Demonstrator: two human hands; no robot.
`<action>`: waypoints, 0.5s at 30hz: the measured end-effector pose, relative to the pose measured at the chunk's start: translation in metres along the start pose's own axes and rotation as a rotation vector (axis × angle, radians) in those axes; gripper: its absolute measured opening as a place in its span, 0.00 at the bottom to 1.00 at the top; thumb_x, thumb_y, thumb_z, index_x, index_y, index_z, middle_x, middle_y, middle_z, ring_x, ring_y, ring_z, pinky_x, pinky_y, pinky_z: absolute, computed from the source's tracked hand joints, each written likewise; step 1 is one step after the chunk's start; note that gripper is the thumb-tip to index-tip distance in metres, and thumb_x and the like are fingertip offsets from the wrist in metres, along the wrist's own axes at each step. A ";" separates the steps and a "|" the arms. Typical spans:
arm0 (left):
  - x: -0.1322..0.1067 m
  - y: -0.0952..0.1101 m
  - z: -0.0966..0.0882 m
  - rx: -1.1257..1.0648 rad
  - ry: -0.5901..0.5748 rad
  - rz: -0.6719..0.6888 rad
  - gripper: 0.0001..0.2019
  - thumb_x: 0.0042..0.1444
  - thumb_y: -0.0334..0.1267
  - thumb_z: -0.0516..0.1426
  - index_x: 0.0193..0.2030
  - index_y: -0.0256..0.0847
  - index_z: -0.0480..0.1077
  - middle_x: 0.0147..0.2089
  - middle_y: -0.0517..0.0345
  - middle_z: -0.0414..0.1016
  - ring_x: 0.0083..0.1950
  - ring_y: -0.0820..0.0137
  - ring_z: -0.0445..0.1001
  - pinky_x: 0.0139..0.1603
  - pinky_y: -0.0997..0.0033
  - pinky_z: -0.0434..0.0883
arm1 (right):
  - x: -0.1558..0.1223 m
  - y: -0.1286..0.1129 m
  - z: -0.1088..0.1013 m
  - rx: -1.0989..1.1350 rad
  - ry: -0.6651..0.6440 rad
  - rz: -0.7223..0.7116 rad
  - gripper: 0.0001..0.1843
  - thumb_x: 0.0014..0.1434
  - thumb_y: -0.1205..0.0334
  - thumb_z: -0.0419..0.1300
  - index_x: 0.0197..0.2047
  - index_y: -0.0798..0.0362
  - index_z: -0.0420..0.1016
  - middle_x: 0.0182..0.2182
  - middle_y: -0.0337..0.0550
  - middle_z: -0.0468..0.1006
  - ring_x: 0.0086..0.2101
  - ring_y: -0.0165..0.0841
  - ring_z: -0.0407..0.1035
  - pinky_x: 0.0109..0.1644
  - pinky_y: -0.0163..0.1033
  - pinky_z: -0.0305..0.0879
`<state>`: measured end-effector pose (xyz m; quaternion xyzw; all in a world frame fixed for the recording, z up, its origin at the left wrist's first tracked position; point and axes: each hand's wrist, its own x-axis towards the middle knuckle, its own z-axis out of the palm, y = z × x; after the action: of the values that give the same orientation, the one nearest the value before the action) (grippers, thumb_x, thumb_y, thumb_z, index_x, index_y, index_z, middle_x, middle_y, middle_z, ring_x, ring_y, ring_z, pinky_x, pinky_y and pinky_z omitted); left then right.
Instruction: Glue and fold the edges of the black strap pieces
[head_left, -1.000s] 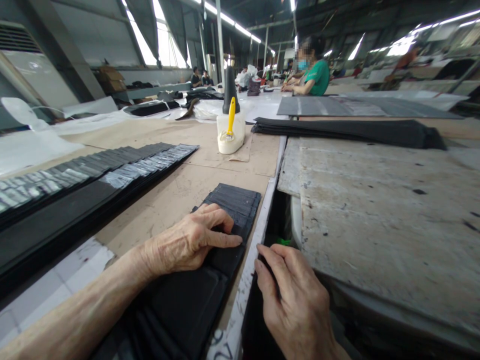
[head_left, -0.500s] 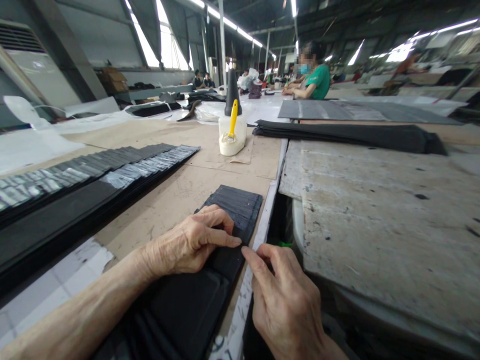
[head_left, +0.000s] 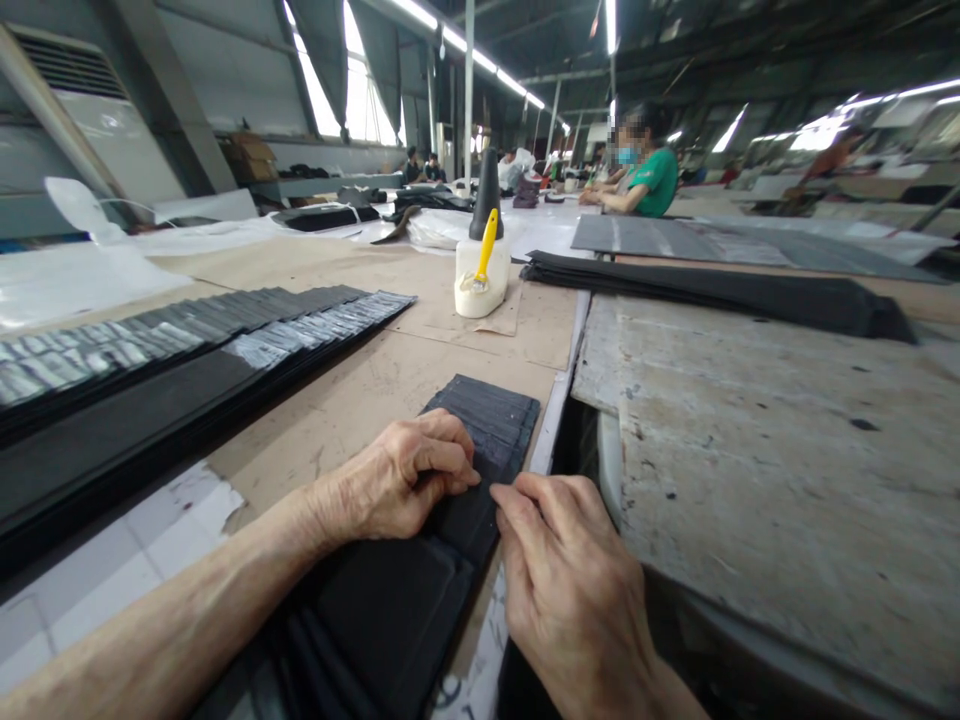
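A fanned row of black strips [head_left: 480, 425] runs along the near edge of the brown table [head_left: 360, 390], towards me and under my arms. My left hand [head_left: 401, 478] rests on the row with its fingers curled and pinching at a strip's edge. My right hand [head_left: 559, 575] has come in from the right, fingers bent, its fingertips pinching the same edge right beside the left fingertips. The piece they pinch is mostly hidden by my fingers.
A long bed of overlapping black and silvery strips [head_left: 172, 345] lies at left. A white glue tub with a yellow-handled brush [head_left: 482, 275] stands further back. A grey board [head_left: 772, 430] lies at right, beyond a dark gap [head_left: 574, 450]. A person in a green shirt [head_left: 649, 175] sits far off.
My right hand has moved left from the gap onto the black strips, meeting my left fingertips. My left index finger has curled in. The view has shifted slightly.
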<state>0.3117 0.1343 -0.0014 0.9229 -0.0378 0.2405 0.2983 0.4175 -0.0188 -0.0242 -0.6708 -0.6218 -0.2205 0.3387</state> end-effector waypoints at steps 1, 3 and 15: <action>0.000 0.000 0.000 -0.001 -0.010 -0.006 0.09 0.53 0.24 0.51 0.30 0.35 0.71 0.33 0.54 0.69 0.37 0.72 0.67 0.38 0.73 0.66 | 0.002 0.000 0.001 0.009 -0.010 -0.019 0.14 0.57 0.73 0.48 0.39 0.61 0.74 0.31 0.49 0.71 0.35 0.35 0.62 0.37 0.41 0.64; 0.000 0.002 0.000 0.007 -0.032 -0.017 0.09 0.53 0.25 0.51 0.29 0.35 0.71 0.33 0.55 0.68 0.36 0.72 0.67 0.39 0.73 0.66 | 0.005 -0.002 0.002 0.011 -0.029 -0.060 0.15 0.57 0.74 0.46 0.38 0.63 0.74 0.30 0.50 0.70 0.34 0.36 0.61 0.35 0.41 0.65; -0.007 -0.019 -0.015 -0.039 0.023 -0.102 0.05 0.52 0.30 0.57 0.36 0.35 0.73 0.38 0.52 0.71 0.42 0.70 0.70 0.45 0.72 0.67 | 0.008 -0.002 0.006 0.001 -0.054 -0.153 0.16 0.57 0.76 0.43 0.35 0.63 0.72 0.27 0.48 0.69 0.30 0.35 0.59 0.33 0.40 0.63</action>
<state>0.3029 0.1577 -0.0038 0.9148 0.0081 0.2345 0.3286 0.4154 -0.0089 -0.0222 -0.6270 -0.6802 -0.2273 0.3042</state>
